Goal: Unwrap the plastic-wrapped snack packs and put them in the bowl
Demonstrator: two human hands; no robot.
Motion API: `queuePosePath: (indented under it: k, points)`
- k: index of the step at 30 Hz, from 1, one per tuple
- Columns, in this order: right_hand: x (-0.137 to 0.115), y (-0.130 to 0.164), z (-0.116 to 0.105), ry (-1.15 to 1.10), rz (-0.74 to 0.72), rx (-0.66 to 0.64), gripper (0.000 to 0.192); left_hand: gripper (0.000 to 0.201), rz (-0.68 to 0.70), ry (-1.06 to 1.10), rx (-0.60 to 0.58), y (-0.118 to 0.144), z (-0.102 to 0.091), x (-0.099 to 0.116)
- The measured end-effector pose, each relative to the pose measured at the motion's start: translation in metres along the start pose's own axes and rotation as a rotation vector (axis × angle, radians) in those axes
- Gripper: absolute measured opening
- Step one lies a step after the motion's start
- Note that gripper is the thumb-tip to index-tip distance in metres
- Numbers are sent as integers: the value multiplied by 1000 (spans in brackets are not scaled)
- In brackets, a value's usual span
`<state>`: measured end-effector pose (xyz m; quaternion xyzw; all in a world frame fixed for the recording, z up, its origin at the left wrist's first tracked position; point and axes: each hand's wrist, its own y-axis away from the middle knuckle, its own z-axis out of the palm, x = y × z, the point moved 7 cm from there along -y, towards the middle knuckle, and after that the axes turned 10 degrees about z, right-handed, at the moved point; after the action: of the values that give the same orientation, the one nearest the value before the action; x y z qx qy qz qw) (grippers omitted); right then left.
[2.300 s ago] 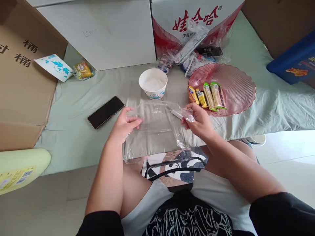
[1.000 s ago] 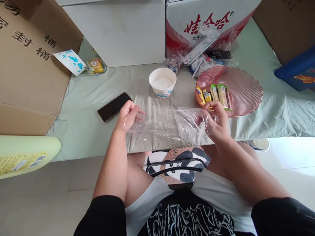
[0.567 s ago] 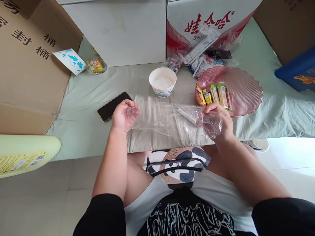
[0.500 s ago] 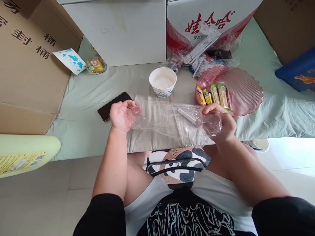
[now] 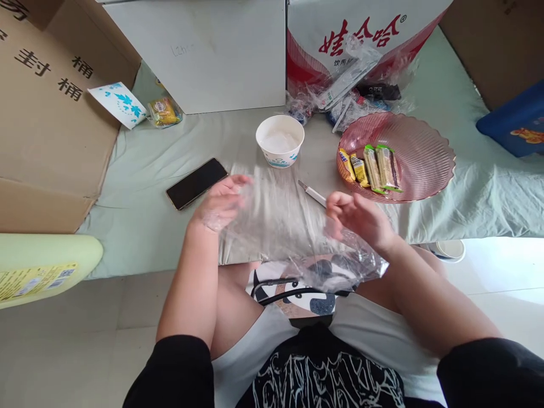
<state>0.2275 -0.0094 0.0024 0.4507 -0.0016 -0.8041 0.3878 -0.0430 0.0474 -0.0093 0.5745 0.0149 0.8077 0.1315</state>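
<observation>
A clear plastic bag point(image 5: 293, 238) is stretched between my two hands above the front edge of the cloth-covered surface point(image 5: 140, 181). My left hand point(image 5: 221, 204) grips its left side, with film draped over the fingers. My right hand point(image 5: 359, 218) grips the right side, and the bag's lower corner hangs down toward my lap. A small white stick-like item point(image 5: 313, 194) lies on the cloth just behind the bag, free of both hands.
A black phone point(image 5: 196, 182) lies left of my left hand. A white paper bowl point(image 5: 280, 140) and a pink ribbed plate point(image 5: 425, 158) with wrapped snack bars point(image 5: 369, 167) stand behind. Cardboard boxes point(image 5: 51, 113), a red-and-white carton point(image 5: 361, 34) and loose packets point(image 5: 352, 90) line the back.
The bag has been lifted off the cloth and pulled toward my lap. The white stick that was at my right hand now lies on the cloth.
</observation>
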Motion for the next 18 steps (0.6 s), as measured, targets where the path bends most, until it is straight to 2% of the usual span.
queuePosePath:
  k: [2,6,9,11,14,16,18]
  points:
    - [13,-17,-3,-70,125,78,55,44,-93,-122,-97,-3,13,-12]
    - [45,-32,14,-105,451,-78,77,43,-142,-299,-248,-6,36,-28]
    - [59,-28,19,53,517,-116,65,44,-121,-313,-309,-4,43,-30]
    - [63,-27,22,210,486,-127,51,56,-90,-237,-298,-2,43,-26]
    - [60,-29,24,369,350,-78,38,75,10,-24,-144,-4,37,-18]
    - [48,-32,19,460,187,58,35,71,71,128,-7,-6,33,-16]
    - [32,-33,10,617,7,260,29,67,46,240,46,-6,40,-24]
